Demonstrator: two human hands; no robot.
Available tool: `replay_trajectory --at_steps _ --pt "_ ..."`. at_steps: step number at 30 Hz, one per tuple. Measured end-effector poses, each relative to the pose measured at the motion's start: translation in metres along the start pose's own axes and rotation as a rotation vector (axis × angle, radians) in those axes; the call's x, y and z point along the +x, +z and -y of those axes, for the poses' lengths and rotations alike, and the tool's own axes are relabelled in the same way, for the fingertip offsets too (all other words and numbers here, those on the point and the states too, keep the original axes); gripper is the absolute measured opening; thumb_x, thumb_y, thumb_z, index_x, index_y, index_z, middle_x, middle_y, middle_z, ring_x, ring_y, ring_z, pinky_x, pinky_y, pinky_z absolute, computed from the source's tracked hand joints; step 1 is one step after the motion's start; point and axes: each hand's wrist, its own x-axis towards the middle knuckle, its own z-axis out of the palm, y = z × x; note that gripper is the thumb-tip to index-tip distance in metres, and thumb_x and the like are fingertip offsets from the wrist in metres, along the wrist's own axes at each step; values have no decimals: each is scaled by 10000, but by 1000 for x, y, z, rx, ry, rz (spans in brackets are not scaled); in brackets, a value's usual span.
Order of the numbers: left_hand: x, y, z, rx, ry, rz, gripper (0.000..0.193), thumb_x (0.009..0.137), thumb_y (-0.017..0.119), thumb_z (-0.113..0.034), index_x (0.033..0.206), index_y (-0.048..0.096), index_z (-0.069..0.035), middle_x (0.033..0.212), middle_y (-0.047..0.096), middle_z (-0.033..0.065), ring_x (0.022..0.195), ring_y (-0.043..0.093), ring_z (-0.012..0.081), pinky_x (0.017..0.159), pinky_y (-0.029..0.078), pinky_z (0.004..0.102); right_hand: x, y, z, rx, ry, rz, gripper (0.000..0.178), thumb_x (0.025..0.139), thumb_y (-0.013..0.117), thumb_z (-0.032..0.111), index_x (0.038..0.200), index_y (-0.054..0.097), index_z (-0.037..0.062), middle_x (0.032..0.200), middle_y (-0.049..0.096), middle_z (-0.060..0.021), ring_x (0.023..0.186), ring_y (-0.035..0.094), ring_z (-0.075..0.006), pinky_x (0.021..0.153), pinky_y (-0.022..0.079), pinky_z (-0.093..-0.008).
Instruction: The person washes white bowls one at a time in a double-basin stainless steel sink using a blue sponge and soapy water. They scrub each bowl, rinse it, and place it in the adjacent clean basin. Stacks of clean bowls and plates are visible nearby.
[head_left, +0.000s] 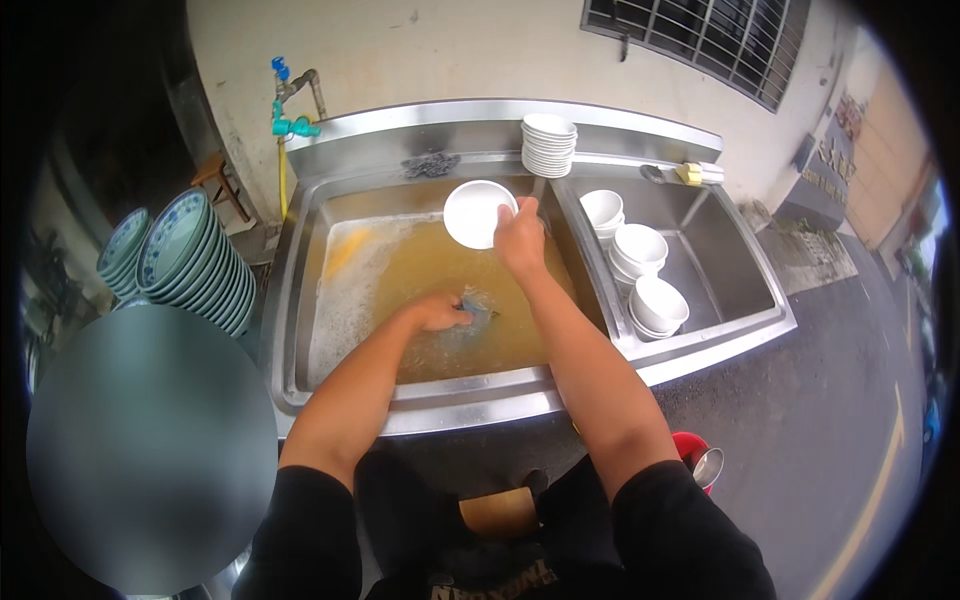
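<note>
White and round, a dish [470, 214] is being held up over the big left tub of a steel sink [480, 410]. It is being gripped by its right edge in the right hand [519, 228], with the fingers closed on the rim and the thumb lying on the near side. Brown water [430, 260] is being held in the big tub, and white foam [340, 320] is being shown on its left part. A blue thing [477, 312] is being held at the top of the water by the left hand [440, 313]. The fingers are being curled around it, but how tight the hold is cannot be told, as that spot is blurred and wet. Small white plates [549, 150] are being stacked up on the back ledge, near the dish. A dark scrubber [431, 165] is being held up by the same ledge, farther left. Three small piles of white bowls [640, 250] are being held in a row along the left side of the smaller tub [715, 260]. Tall piles of patterned bowls [195, 265] are being seen left of the sink
</note>
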Motion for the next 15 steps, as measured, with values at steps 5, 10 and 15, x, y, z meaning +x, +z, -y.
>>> replay_trajectory --at_steps 5,10,15 --pt "-3 4 -25 -169 -75 84 487 861 653 -413 1100 687 10 1054 686 166 963 623 278 858 488 404 58 -106 -10 121 58 56 395 1002 574 267 1224 504 -51 1060 688 -247 882 716 -349 694 587 -423" --pt "4 18 -52 -301 -87 226 395 886 641 -417 1020 687 -48 938 643 77 882 586 209 812 472 363 91 -238 -57 -3 129 -24 270 972 619 212 1065 640 -41 858 688 -139 555 649 -165 480 518 -282" --pt "12 41 -79 -408 -60 179 348 919 640 -418 1033 668 -91 944 625 26 893 563 147 823 456 338 105 -272 -112 62 368 31 224 948 670 189 1015 618 -18 772 630 -85 540 623 -142 484 525 -269"
